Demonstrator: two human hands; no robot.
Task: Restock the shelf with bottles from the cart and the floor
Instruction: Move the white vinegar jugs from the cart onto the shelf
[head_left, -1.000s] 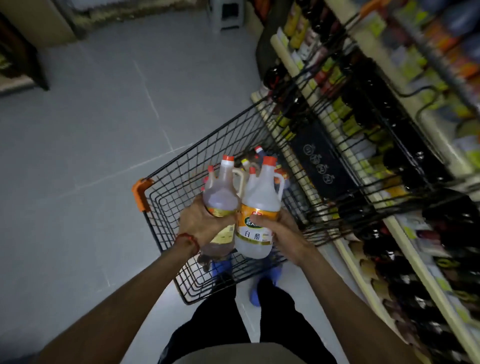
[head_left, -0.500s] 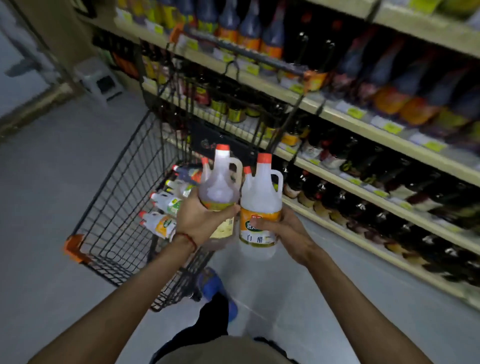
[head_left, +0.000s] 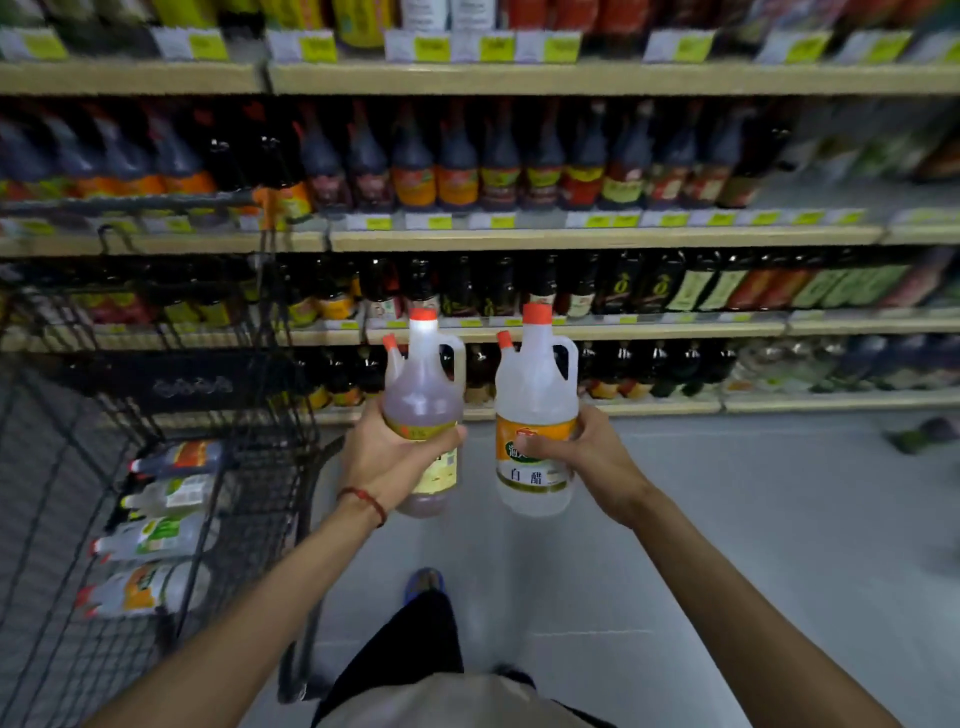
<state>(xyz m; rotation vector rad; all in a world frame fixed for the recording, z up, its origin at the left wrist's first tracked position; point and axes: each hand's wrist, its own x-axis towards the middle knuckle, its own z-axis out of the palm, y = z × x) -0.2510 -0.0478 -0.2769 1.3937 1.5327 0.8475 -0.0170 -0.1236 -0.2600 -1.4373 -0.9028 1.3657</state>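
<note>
an amber jug (head_left: 423, 400) and a clear white-vinegar jug (head_left: 535, 395), both orange-capped and upright, held just apart before the shelf (head_left: 571, 240); more bottles (head_left: 156, 538) lie flat in the wire cart (head_left: 260, 493).

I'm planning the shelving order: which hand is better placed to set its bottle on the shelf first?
Probably the right hand: its clear bottle faces unobstructed shelf, whereas the cart stands just left of the left hand and its amber bottle, covering the shelf there.

left hand (head_left: 387, 460) grips amber bottle (head_left: 423, 415) | right hand (head_left: 587, 460) grips clear bottle (head_left: 535, 395) | shelf (head_left: 571, 239) labels blurred, probably sauces
</note>
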